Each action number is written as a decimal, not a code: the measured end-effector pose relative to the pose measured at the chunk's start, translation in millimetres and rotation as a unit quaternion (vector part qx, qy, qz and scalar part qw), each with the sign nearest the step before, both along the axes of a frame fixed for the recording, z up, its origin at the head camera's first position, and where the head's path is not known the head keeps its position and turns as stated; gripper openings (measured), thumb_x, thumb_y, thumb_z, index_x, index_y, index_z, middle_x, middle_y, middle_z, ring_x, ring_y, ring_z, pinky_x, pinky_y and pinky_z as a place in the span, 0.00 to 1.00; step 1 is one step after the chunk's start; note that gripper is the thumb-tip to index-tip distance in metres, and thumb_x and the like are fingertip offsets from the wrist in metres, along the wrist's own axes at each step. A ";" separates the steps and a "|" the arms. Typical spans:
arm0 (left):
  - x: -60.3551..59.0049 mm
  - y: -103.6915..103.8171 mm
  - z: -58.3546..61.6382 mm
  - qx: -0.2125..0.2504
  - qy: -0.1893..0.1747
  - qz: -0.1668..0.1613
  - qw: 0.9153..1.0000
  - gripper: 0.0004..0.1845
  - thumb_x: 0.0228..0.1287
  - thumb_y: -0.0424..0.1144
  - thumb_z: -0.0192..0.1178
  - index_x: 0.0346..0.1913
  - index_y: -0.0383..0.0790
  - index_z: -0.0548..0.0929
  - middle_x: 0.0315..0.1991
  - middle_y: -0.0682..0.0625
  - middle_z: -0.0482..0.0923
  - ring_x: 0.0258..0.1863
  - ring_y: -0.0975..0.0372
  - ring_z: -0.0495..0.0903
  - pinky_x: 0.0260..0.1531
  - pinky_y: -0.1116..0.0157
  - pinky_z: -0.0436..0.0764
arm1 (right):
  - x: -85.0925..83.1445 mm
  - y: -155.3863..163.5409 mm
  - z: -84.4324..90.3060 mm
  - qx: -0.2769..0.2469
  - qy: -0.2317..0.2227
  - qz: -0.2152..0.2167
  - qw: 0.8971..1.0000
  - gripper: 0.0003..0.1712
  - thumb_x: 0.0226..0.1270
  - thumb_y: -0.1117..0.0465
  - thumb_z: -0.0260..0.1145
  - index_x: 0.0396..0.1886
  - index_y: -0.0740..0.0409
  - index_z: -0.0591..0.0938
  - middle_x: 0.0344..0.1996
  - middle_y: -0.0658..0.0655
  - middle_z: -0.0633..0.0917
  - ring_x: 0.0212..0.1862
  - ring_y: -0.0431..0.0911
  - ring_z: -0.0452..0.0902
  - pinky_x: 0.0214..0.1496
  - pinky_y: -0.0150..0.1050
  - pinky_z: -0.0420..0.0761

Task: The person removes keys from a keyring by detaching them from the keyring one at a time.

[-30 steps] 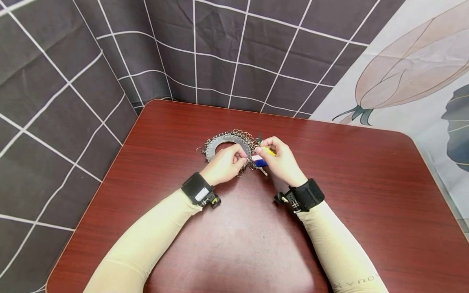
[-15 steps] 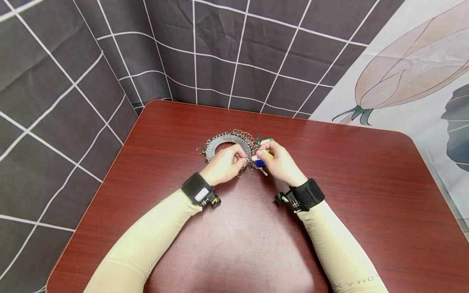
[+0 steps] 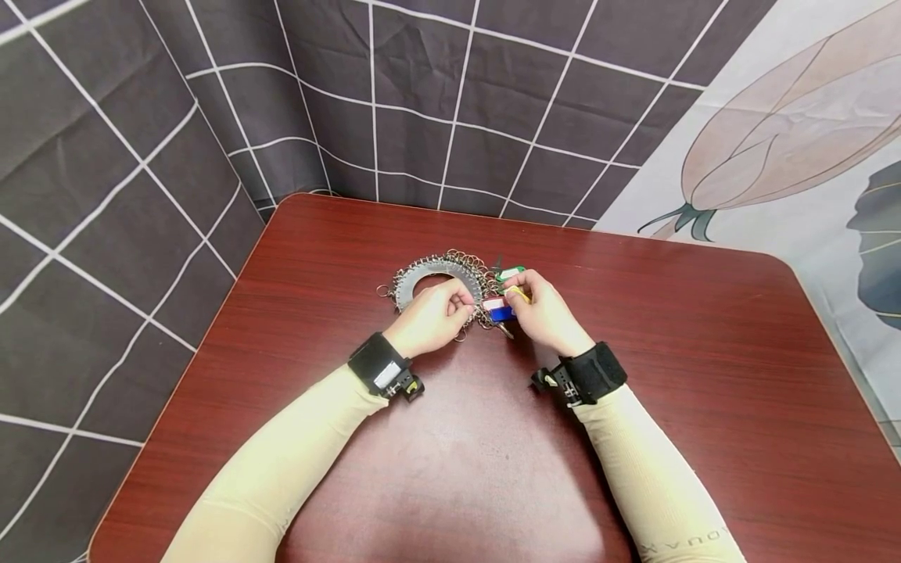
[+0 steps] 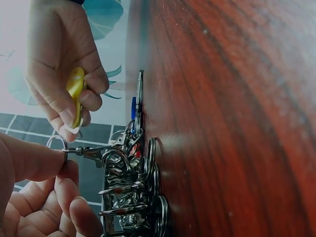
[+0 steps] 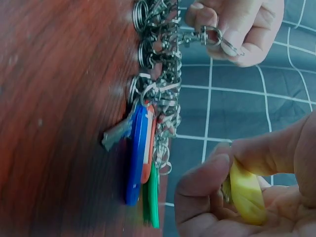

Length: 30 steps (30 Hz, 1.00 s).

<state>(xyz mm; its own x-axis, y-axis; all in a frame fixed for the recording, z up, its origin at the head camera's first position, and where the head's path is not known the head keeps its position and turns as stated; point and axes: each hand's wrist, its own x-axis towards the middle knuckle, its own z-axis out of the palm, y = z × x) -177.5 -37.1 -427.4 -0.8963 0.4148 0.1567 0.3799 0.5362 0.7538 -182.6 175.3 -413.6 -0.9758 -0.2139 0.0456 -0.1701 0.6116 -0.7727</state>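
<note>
Head view: a person works at a red-brown wooden table point(image 3: 704, 391).
Left hand point(image 3: 431, 316): pinches a small split ring point(image 4: 58, 143) clipped to the metal key organizer ring point(image 3: 429, 275), steadying it.
Middle: blue key tag point(image 3: 501, 313) and green key tag point(image 3: 508, 273) crowd the rings.
Right hand point(image 3: 543, 313): pinches a yellow key tag point(image 5: 245, 193), lifted beside them.

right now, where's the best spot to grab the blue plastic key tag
Probably the free rounded end of the blue plastic key tag, pinching its flat faces from the side away from the metal key ring holder; the ring end is crowded by rings and a key.
</note>
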 end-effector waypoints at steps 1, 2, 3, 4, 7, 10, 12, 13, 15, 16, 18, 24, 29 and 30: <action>0.1 0.0 0.2 0.002 0.000 0.000 1.000 0.02 0.65 0.38 0.59 0.36 0.44 0.78 0.26 0.56 0.76 0.26 0.66 0.75 0.29 0.68 0.75 | -0.8 1.5 -0.3 -0.005 0.001 0.000 1.000 0.09 0.71 0.66 0.57 0.47 0.66 0.75 0.32 0.59 0.79 0.31 0.48 0.73 0.33 0.36 0.72; 0.0 0.0 0.3 0.003 0.001 -0.001 1.000 0.02 0.65 0.38 0.59 0.36 0.44 0.78 0.26 0.56 0.76 0.27 0.66 0.75 0.29 0.68 0.75 | -1.9 3.5 -1.0 -0.009 0.002 -0.001 1.000 0.09 0.70 0.66 0.58 0.47 0.66 0.74 0.31 0.59 0.79 0.30 0.47 0.74 0.31 0.35 0.72; 0.0 -0.1 0.2 0.005 0.002 -0.001 1.000 0.02 0.65 0.38 0.59 0.36 0.44 0.78 0.26 0.55 0.76 0.27 0.66 0.75 0.29 0.68 0.75 | -3.0 5.4 -1.3 -0.013 0.001 -0.005 1.000 0.09 0.70 0.66 0.59 0.47 0.66 0.74 0.31 0.59 0.79 0.29 0.47 0.74 0.30 0.34 0.72; -0.1 -0.2 0.1 0.007 0.003 -0.002 1.000 0.02 0.64 0.38 0.59 0.36 0.44 0.78 0.26 0.55 0.76 0.27 0.66 0.75 0.30 0.68 0.75 | -4.0 7.2 -1.3 -0.019 -0.001 -0.008 1.000 0.10 0.69 0.66 0.59 0.46 0.66 0.74 0.31 0.59 0.79 0.29 0.47 0.75 0.29 0.33 0.73; -0.3 -0.3 -0.1 0.007 0.007 -0.002 1.000 0.02 0.64 0.38 0.59 0.36 0.43 0.78 0.26 0.55 0.76 0.27 0.66 0.75 0.30 0.68 0.76 | -7.6 15.2 -1.7 -0.039 -0.007 -0.017 0.999 0.10 0.68 0.66 0.60 0.45 0.66 0.73 0.31 0.59 0.79 0.30 0.49 0.77 0.27 0.31 0.74; -0.6 -0.4 -1.2 0.005 0.010 -0.003 1.000 0.02 0.65 0.38 0.59 0.36 0.44 0.78 0.26 0.56 0.76 0.27 0.66 0.75 0.30 0.68 0.76 | -10.6 23.2 -0.9 -0.049 -0.005 -0.023 0.999 0.10 0.68 0.66 0.60 0.45 0.67 0.73 0.30 0.61 0.79 0.31 0.53 0.79 0.28 0.31 0.76; -1.3 -0.9 -2.4 0.005 0.010 -0.003 1.000 0.02 0.64 0.38 0.59 0.36 0.44 0.79 0.26 0.56 0.76 0.27 0.66 0.75 0.31 0.69 0.75 | -12.7 28.6 -1.1 -0.037 0.003 -0.031 0.999 0.09 0.69 0.66 0.60 0.44 0.66 0.74 0.30 0.62 0.80 0.33 0.54 0.80 0.30 0.32 0.76; -1.6 -1.1 -3.2 0.006 0.009 -0.002 1.000 0.02 0.64 0.38 0.59 0.36 0.44 0.79 0.26 0.56 0.76 0.27 0.66 0.75 0.30 0.69 0.75 | -13.7 31.1 -1.0 -0.030 0.006 -0.037 0.999 0.08 0.70 0.66 0.59 0.44 0.66 0.74 0.31 0.62 0.80 0.33 0.54 0.80 0.31 0.32 0.77; -2.3 -1.8 -4.4 0.009 0.009 -0.002 1.000 0.02 0.64 0.38 0.60 0.36 0.44 0.79 0.26 0.56 0.76 0.27 0.66 0.75 0.30 0.69 0.75 | -15.8 36.6 -1.8 -0.015 0.009 -0.049 0.999 0.08 0.71 0.66 0.57 0.46 0.65 0.74 0.32 0.62 0.80 0.34 0.52 0.79 0.33 0.33 0.76; -2.5 -2.2 -4.8 0.010 0.009 -0.001 1.000 0.02 0.64 0.38 0.60 0.37 0.44 0.79 0.26 0.56 0.76 0.27 0.66 0.75 0.30 0.69 0.75 | -16.6 39.1 -1.8 -0.010 0.006 -0.055 0.998 0.08 0.72 0.66 0.56 0.46 0.66 0.73 0.33 0.63 0.80 0.34 0.52 0.78 0.33 0.34 0.75; -2.9 -2.6 -5.5 0.012 0.009 -0.001 1.000 0.02 0.64 0.38 0.60 0.36 0.44 0.79 0.26 0.56 0.76 0.27 0.66 0.75 0.30 0.69 0.75 | -18.7 44.5 -3.3 -0.008 -0.001 -0.064 0.998 0.09 0.73 0.67 0.53 0.48 0.67 0.72 0.34 0.64 0.79 0.34 0.52 0.77 0.33 0.33 0.75; -2.2 -2.5 -5.3 0.012 0.010 -0.001 1.000 0.02 0.64 0.37 0.59 0.37 0.44 0.79 0.26 0.56 0.76 0.27 0.66 0.75 0.30 0.68 0.75 | -25.4 65.7 -4.9 -0.044 -0.027 -0.095 0.994 0.12 0.72 0.69 0.51 0.51 0.71 0.70 0.37 0.66 0.79 0.34 0.51 0.80 0.35 0.32 0.80; -2.2 -1.2 -5.3 0.011 0.010 0.000 1.000 0.02 0.65 0.38 0.59 0.36 0.45 0.78 0.26 0.56 0.76 0.26 0.66 0.74 0.29 0.68 0.75 | -25.9 98.3 3.7 -0.027 -0.037 -0.117 0.992 0.15 0.70 0.66 0.55 0.51 0.73 0.71 0.37 0.66 0.80 0.33 0.47 0.81 0.35 0.31 0.81; -2.3 -1.1 -5.4 0.010 0.009 0.000 1.000 0.02 0.65 0.38 0.59 0.36 0.45 0.78 0.26 0.56 0.76 0.26 0.66 0.74 0.29 0.68 0.75 | -25.0 105.6 5.7 -0.018 -0.039 -0.122 0.992 0.16 0.70 0.65 0.57 0.51 0.72 0.72 0.38 0.65 0.80 0.34 0.47 0.81 0.34 0.30 0.80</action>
